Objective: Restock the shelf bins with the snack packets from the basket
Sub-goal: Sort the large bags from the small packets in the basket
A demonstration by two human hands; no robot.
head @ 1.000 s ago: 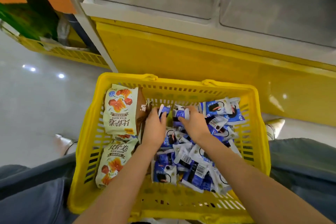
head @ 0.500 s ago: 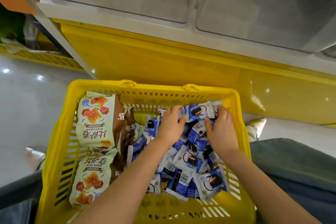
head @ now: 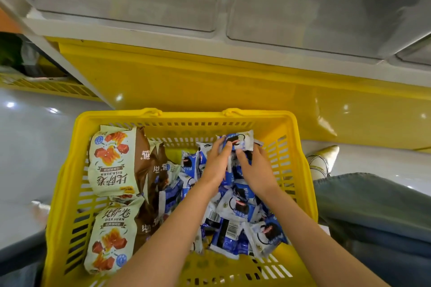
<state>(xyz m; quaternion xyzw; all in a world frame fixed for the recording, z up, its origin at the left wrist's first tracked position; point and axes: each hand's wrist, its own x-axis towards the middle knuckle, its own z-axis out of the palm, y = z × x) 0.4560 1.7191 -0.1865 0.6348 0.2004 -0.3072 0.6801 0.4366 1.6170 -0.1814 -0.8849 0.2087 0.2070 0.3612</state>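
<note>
A yellow plastic basket sits on the floor in front of me. Several small blue-and-white snack packets are heaped in its right half. Large cream and brown snack bags lie along its left side. Both hands are inside the basket near its far wall. My left hand and my right hand together grip a bunch of blue-and-white packets, raised slightly above the heap. Clear shelf bins stand above, behind the basket.
A yellow shelf base runs right behind the basket, with a white shelf ledge over it. Grey glossy floor lies to the left. My jeans-clad knee and a pale pointed shoe are to the basket's right.
Both hands have closed in on each other at the far side of the heap and lifted a bunch of blue packets. The view has tilted up toward the bins.
</note>
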